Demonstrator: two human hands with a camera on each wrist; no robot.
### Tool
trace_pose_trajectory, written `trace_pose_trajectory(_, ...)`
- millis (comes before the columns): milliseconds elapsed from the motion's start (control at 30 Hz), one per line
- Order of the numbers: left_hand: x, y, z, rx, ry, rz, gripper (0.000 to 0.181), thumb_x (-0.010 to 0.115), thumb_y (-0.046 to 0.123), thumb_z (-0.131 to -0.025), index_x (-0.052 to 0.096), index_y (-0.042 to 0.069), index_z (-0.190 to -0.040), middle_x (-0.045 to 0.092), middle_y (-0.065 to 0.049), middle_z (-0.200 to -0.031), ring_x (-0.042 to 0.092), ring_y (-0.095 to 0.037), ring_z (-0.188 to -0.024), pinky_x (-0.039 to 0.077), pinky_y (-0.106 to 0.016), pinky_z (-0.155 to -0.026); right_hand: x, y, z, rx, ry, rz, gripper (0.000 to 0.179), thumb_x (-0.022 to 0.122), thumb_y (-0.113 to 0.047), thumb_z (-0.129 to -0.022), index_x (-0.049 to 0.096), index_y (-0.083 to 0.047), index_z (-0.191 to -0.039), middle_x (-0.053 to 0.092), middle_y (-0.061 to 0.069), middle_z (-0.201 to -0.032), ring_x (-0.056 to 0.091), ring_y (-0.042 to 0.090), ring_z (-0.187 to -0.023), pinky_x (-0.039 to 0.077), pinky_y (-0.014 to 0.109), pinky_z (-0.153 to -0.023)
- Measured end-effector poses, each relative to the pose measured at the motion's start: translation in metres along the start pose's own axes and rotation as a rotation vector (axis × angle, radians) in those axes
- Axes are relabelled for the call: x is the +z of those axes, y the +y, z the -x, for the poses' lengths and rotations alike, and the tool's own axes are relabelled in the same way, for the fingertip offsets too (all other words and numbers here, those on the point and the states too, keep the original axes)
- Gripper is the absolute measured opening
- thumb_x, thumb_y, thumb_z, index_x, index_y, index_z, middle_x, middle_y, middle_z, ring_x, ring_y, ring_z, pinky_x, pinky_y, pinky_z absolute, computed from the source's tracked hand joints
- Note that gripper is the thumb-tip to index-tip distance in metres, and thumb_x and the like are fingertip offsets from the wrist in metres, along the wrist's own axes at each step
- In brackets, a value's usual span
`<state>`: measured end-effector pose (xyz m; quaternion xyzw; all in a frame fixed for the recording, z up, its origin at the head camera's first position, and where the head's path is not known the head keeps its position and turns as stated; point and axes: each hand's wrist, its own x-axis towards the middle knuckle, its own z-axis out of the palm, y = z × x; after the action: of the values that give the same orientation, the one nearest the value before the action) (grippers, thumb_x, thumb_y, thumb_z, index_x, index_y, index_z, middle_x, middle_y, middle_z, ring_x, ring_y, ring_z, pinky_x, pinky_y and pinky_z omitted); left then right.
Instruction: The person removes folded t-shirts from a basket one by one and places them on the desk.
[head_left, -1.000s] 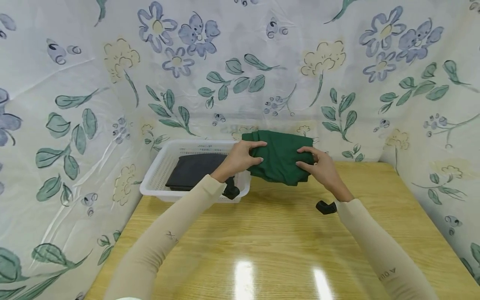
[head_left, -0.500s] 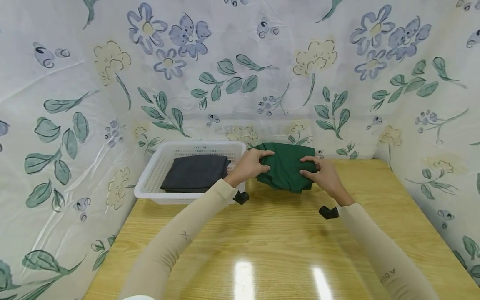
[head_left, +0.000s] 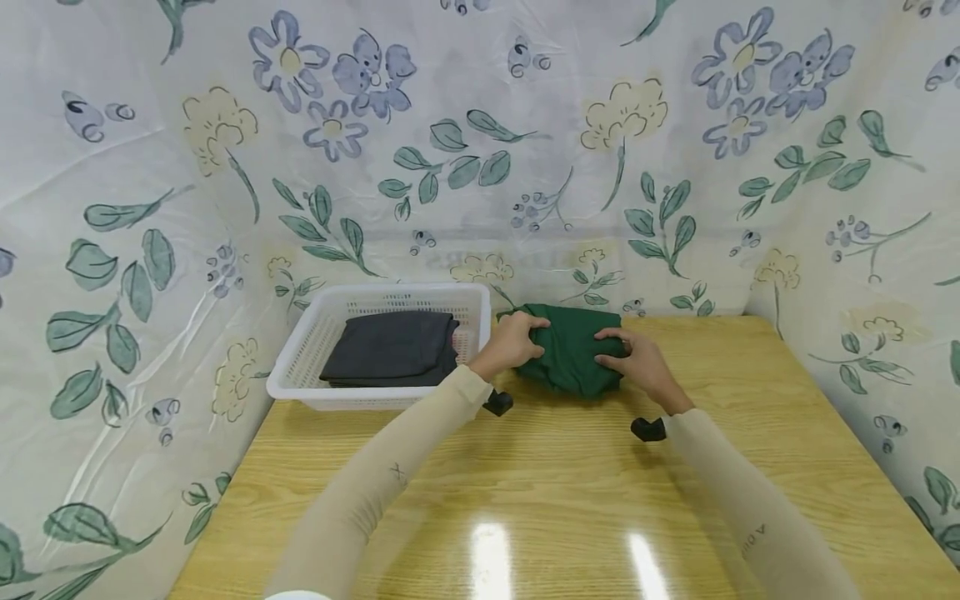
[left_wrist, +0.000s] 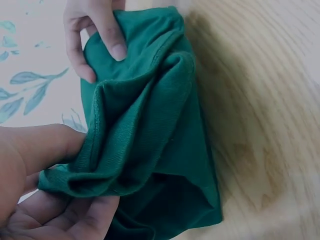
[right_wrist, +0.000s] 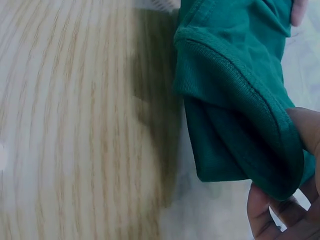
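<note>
A folded green garment lies low over the table, just right of the white basket. My left hand grips its left edge; in the left wrist view the thumb is above and the fingers are curled under the folded layers. At the opposite edge my right hand pinches the cloth between thumb and fingers. In the right wrist view a ribbed, stitched band loops over the looser layers. Whether the garment's underside rests on the wood cannot be told.
A white perforated plastic basket stands at the back left of the wooden table. Folded dark grey cloth lies in it. A flower-printed sheet hangs behind and at both sides.
Both hands have lowered the green garment toward the table, keeping hold of its two sides. The basket has stayed in its place, and the head view has shifted slightly.
</note>
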<state>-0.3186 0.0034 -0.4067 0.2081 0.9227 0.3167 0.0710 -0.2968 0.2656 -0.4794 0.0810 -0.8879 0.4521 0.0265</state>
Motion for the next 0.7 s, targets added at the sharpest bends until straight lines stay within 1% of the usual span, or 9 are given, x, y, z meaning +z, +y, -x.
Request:
trace_pose_trajectory(67,0.003,-0.002,-0.002,0.005,-0.008,-0.02,0.053,0.077,0.004,-0.092,0.062,0.006,-0.143,0.062,-0.021,-0.139,0.05,-0.012,-0.056,0.043,-0.025,-0.06,0.002,0.002,0.0,0.007,-0.008,0.014,0.037,0.078,-0.02,-0.095,0.069,-0.018,-0.131,0.059,0.021,-0.139,0.061,0.036,-0.108,0.05,0.041,-0.079)
trace_pose_trajectory(133,0.006,-0.003,-0.003,-0.001,-0.02,-0.032,0.053,0.078,0.003,-0.092,0.062,0.004,-0.142,0.068,-0.021,-0.128,0.048,-0.011,-0.052,0.044,-0.025,-0.06,0.003,0.003,-0.001,0.007,-0.015,0.039,0.038,0.078,-0.021,-0.095,0.069,-0.018,-0.131,0.057,0.022,-0.143,0.059,0.037,-0.117,0.049,0.043,-0.084)
trace_pose_trajectory(233,0.009,-0.004,-0.005,-0.022,-0.047,-0.05,0.053,0.077,0.002,-0.092,0.061,0.003,-0.142,0.073,-0.02,-0.114,0.043,-0.014,-0.047,0.043,-0.025,-0.057,0.005,0.005,-0.003,0.01,-0.029,0.061,0.038,0.078,-0.022,-0.095,0.068,-0.019,-0.132,0.065,0.021,-0.118,0.058,0.033,-0.096,0.045,0.04,-0.075)
trace_pose_trajectory(333,0.013,-0.006,-0.007,-0.044,-0.056,-0.069,0.052,0.077,0.0,-0.091,0.062,0.001,-0.14,0.068,-0.017,-0.13,0.051,-0.016,-0.058,0.042,-0.025,-0.058,0.007,0.007,-0.006,0.021,-0.046,0.056,0.038,0.078,-0.021,-0.095,0.068,-0.02,-0.132,0.057,0.013,-0.089,0.043,0.026,-0.077,0.038,0.037,-0.067)
trace_pose_trajectory(433,0.017,-0.008,-0.009,-0.066,-0.078,-0.083,0.051,0.075,-0.003,-0.091,0.061,-0.001,-0.14,0.062,-0.016,-0.14,0.053,-0.018,-0.067,0.042,-0.025,-0.059,0.008,0.008,-0.007,0.029,-0.061,0.053,0.039,0.078,-0.019,-0.095,0.068,-0.018,-0.133,0.056,0.011,-0.087,0.039,0.024,-0.074,0.036,0.037,-0.065)
trace_pose_trajectory(467,0.018,-0.009,-0.01,-0.072,-0.087,-0.088,0.05,0.074,-0.004,-0.091,0.061,-0.002,-0.14,0.057,-0.016,-0.146,0.052,-0.018,-0.068,0.041,-0.026,-0.06,0.009,0.008,-0.008,0.03,-0.066,0.056,0.04,0.077,-0.019,-0.095,0.068,-0.018,-0.133,0.059,0.013,-0.092,0.041,0.024,-0.076,0.037,0.038,-0.066)
trace_pose_trajectory(567,0.02,-0.011,-0.013,-0.092,-0.133,-0.128,0.047,0.07,-0.006,-0.093,0.061,-0.004,-0.139,0.058,-0.017,-0.144,0.047,-0.017,-0.062,0.04,-0.028,-0.06,0.009,0.01,-0.009,0.043,-0.08,0.062,0.041,0.077,-0.019,-0.096,0.067,-0.017,-0.135,0.063,0.02,-0.122,0.051,0.029,-0.089,0.044,0.042,-0.076)
trace_pose_trajectory(633,0.021,-0.012,-0.014,-0.109,-0.187,-0.185,0.037,0.066,-0.007,-0.094,0.065,-0.006,-0.131,0.065,-0.018,-0.131,0.042,-0.017,-0.061,0.039,-0.029,-0.059,0.009,0.011,-0.011,0.05,-0.085,0.067,0.041,0.076,-0.019,-0.096,0.066,-0.017,-0.136,0.057,0.022,-0.141,0.057,0.035,-0.107,0.048,0.047,-0.088)
trace_pose_trajectory(700,0.022,-0.013,-0.015,-0.117,-0.241,-0.252,0.022,0.062,-0.006,-0.096,0.068,-0.005,-0.117,0.067,-0.015,-0.108,0.044,-0.017,-0.062,0.038,-0.029,-0.058,0.009,0.013,-0.012,0.055,-0.089,0.071,0.041,0.075,-0.019,-0.097,0.066,-0.017,-0.136,0.049,0.023,-0.151,0.054,0.041,-0.127,0.046,0.054,-0.101)
